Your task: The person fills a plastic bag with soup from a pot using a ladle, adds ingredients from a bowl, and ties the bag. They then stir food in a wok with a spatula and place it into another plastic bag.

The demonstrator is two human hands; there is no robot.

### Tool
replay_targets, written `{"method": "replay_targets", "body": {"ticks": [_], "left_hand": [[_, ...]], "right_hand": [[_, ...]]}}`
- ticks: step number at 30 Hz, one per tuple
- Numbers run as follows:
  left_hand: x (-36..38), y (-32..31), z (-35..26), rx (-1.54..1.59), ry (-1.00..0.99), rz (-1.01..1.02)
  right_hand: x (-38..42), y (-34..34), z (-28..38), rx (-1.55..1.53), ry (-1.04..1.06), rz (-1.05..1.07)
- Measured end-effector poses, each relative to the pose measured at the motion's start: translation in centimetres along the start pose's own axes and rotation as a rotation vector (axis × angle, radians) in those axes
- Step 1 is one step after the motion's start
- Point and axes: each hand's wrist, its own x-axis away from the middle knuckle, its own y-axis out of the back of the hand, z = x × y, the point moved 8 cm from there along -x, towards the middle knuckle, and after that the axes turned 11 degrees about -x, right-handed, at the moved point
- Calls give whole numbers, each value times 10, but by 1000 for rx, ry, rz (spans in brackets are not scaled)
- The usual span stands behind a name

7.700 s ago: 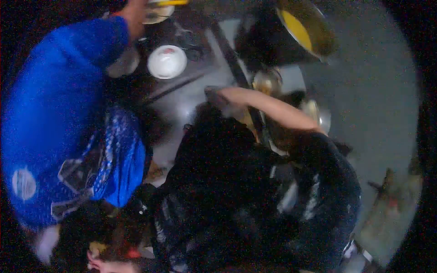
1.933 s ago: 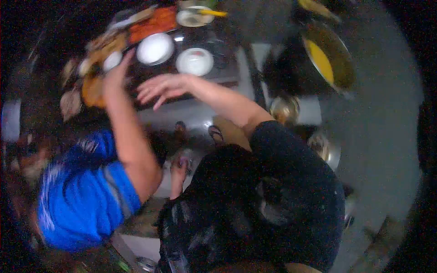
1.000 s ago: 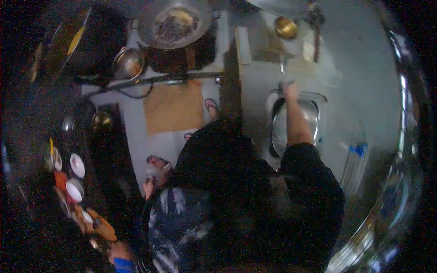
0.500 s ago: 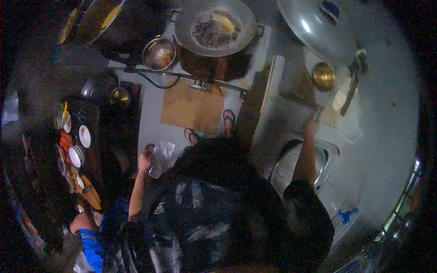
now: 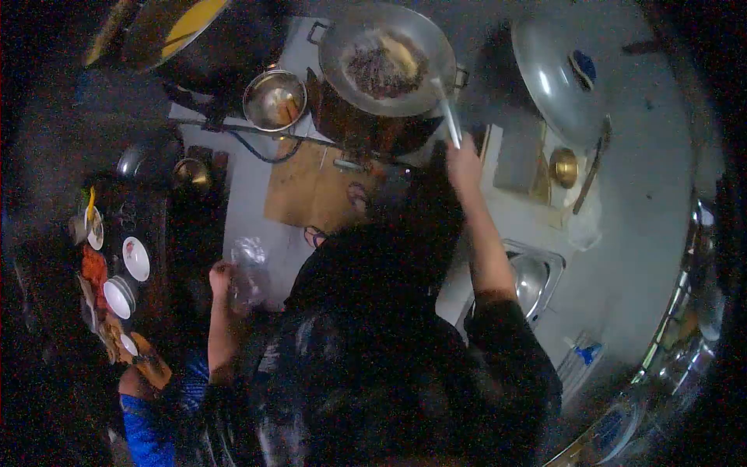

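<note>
My left hand point(image 5: 222, 279) is closed on a clear plastic bag point(image 5: 249, 272), which hangs beside it at the left. Stretched forward, my right hand point(image 5: 464, 162) grips a long silvery utensil point(image 5: 450, 117). Its far end reaches over the right rim of a large wok point(image 5: 438, 58) and looks blurred, so I cannot tell its exact kind. Inside the wok lie small dark pieces point(image 5: 369, 70) and a yellowish elongated lump point(image 5: 401, 53). Left of the wok stands a small metal bowl point(image 5: 264, 97) with brownish pieces in it.
Right of the wok are a big domed lid point(image 5: 545, 66), a brass-coloured bowl point(image 5: 563, 167) and a sink point(image 5: 554, 272). A pan with yellow contents point(image 5: 187, 31) stands upper left. White bowls point(image 5: 136, 258) sit on the left table, near another person's blue sleeve point(image 5: 146, 428).
My right hand has swung from the counter near the sink up and left to the wok, with the utensil in it. My left hand has shifted slightly left, still holding the bag.
</note>
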Motion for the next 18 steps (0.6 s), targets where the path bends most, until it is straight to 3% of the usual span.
{"method": "replay_targets", "body": {"ticks": [2, 3, 5, 7, 9, 10, 11, 12, 14, 18], "left_hand": [[-4, 5, -11, 31, 24, -28], [4, 13, -30, 41, 23, -56], [33, 10, -57, -65, 273, -106], [43, -8, -83, -44, 202, -211], [53, -46, -110, -180, -26, -221], [80, -34, -30, 92, 93, -197], [96, -56, -6, 328, 229, -193], [100, -65, -5, 324, 234, -193], [128, -61, 24, 497, 362, -136], [128, -77, 15, 741, 526, -59]], "right_hand": [[-71, -69, -6, 304, 137, 84], [-100, -83, -19, 289, 141, 85], [-159, -107, -50, 422, 52, 145], [-221, -131, -66, 454, 137, 124], [-266, -140, -83, 491, 212, 82], [-221, -142, -56, 557, 156, 94], [-226, -144, -64, 587, 106, 130], [-237, -152, -81, 586, 106, 136], [-220, -129, -67, 867, 235, -69], [-219, -82, -39, 1052, 474, -43]]}}
